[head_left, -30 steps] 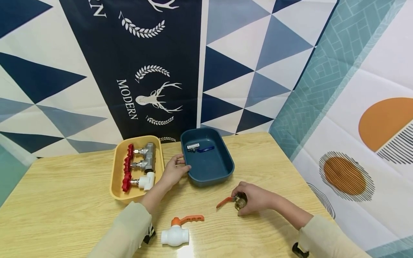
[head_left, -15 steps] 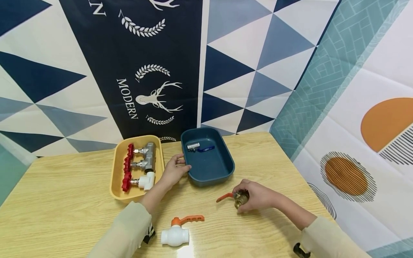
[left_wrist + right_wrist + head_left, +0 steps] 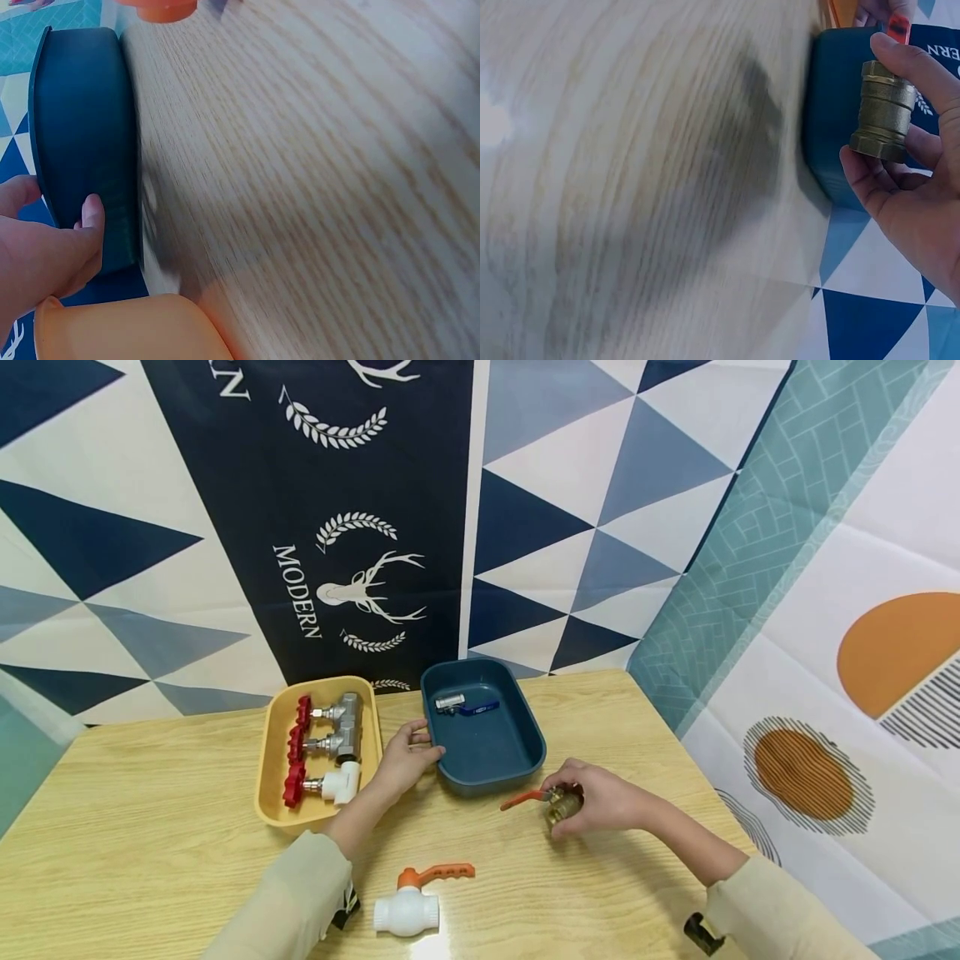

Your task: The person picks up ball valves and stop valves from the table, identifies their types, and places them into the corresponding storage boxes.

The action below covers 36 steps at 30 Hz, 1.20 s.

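A staged recording corner: printed cloth backdrops [image 3: 360, 527] hang behind a wooden worktop [image 3: 150, 827] carrying sorting trays [image 3: 270, 777].

Right hand [image 3: 600, 797] with brass valve [image 3: 561, 803] raised off table, shifted up-frame toward blue tray [image 3: 517, 768].

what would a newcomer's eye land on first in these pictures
Probably the right hand, which grips a brass valve with an orange-red lever just above the wooden table, right of the dark blue tray. Next, the row of red-handled valves in the yellow tray at the left, with the left hand holding the blue tray's near-left rim. A white valve with an orange lever lies alone at the table's near edge.
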Available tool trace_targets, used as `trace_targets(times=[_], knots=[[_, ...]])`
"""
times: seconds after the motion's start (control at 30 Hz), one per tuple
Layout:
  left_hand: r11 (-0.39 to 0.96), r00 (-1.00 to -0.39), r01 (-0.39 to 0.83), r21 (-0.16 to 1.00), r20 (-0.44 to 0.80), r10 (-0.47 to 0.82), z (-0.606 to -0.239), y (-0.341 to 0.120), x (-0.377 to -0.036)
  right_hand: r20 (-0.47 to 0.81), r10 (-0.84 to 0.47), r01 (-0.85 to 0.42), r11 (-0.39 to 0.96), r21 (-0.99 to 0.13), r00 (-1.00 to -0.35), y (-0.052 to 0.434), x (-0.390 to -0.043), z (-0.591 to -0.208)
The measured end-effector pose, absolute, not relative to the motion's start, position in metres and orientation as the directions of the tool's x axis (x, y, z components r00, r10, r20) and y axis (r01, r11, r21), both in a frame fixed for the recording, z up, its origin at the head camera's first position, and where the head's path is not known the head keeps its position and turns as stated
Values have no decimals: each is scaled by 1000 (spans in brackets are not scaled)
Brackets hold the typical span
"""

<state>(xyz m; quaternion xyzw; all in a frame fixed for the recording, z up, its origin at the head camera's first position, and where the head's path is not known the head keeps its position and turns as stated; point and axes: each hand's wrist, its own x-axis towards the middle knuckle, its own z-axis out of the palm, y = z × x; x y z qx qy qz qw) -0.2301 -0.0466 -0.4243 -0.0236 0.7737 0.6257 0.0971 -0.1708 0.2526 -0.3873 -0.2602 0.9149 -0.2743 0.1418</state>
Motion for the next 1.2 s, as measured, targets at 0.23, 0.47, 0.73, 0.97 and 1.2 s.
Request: trace_targets(times=[0.23,0.47,0.73,0.97,1.2], knots=[[214,-980,-162,963,-182,78,-425,-48,-229,-83,-551,-413,709,-572,-831,250,-178,-379],[205,-981,-156,966,-176,83,-428,-48,-230,-75,-539,-399,703,-589,-839,243,-187,-369],[226,-982,-151,962,-172,75,-428,-48,-231,-51,-522,-397,706,-587,-851,236,-201,-362],[216,-983,-147,965,-167,76,-426,-48,-230,-45,-489,-375,721,-582,-871,230,-214,-357],[211,-984,-145,967,-164,74,-425,-47,-230,-40,-446,-345,742,-575,-894,224,-226,-356]])
